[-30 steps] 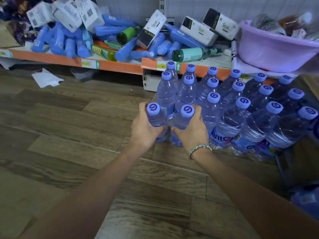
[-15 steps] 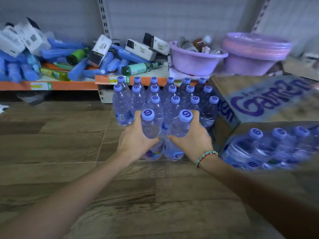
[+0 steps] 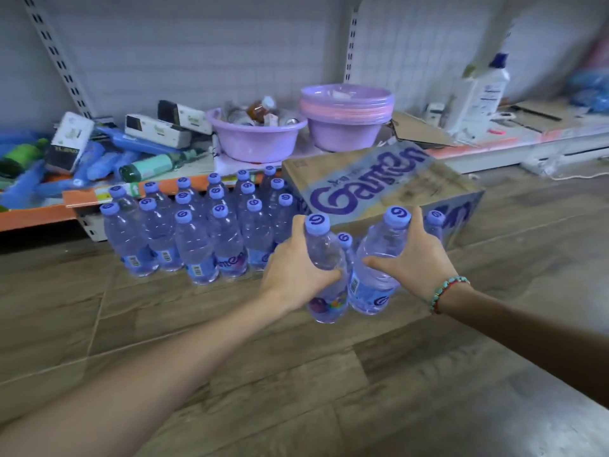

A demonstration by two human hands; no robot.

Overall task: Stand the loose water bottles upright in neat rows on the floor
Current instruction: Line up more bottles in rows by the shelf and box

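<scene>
My left hand (image 3: 295,275) grips a clear water bottle (image 3: 324,258) with a blue cap, held upright above the wood floor. My right hand (image 3: 417,258), with a beaded bracelet on its wrist, grips a second such bottle (image 3: 375,285) right beside it. To the left, several bottles stand upright in rows (image 3: 197,232) on the floor against the shelf base. Two more blue caps (image 3: 344,239) show behind and between my hands, their bodies mostly hidden.
A printed cardboard box (image 3: 379,186) lies on the floor just behind my hands. The low orange-edged shelf (image 3: 39,216) holds blue tubes, white cartons and green bottles. Purple basins (image 3: 257,140) and a stack of bowls (image 3: 346,123) sit further right.
The view has swung right. Both hands have carried their bottles away from the front of the standing rows to the right, in front of the cardboard box.
</scene>
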